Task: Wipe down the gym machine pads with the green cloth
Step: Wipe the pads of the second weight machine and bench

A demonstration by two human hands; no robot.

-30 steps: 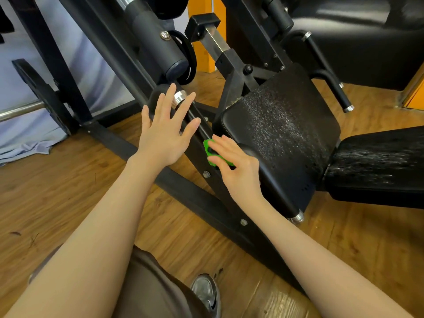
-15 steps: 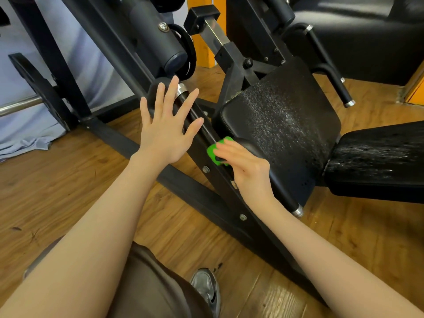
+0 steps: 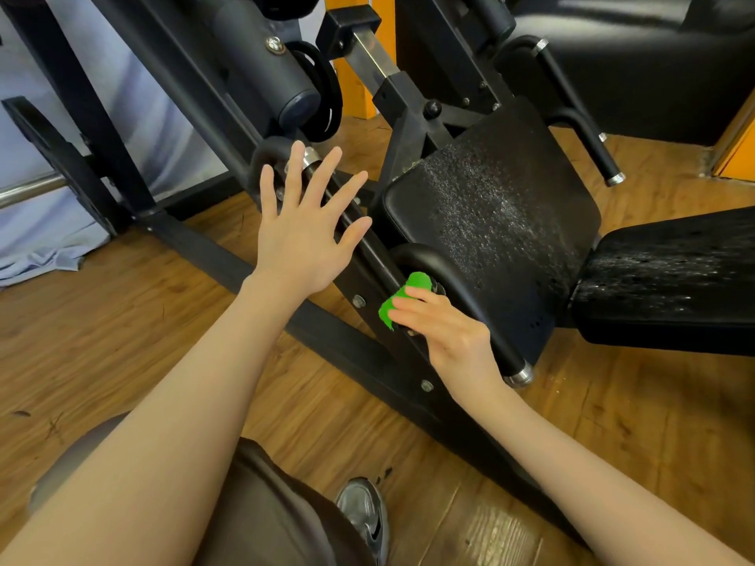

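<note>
The green cloth [image 3: 402, 299] is bunched in my right hand [image 3: 451, 336], which grips it against the black handle bar along the near left side of the tilted black seat pad [image 3: 502, 222]. Wet droplets speckle that pad. A second black pad [image 3: 678, 275], also wet, lies flat to the right. My left hand [image 3: 304, 234] hovers with fingers spread in front of the machine's slanted black frame [image 3: 212, 116], holding nothing.
A round roller pad [image 3: 261, 63] and a weight-plate peg sit at the upper middle. A chrome bar [image 3: 24, 189] juts from the left by a pale curtain. Below lie the wooden floor [image 3: 102, 341], my knee and a grey shoe [image 3: 367, 516].
My right hand has slid the green cloth down and toward me along the handle beside the seat pad. My left hand stays spread in about the same place.
</note>
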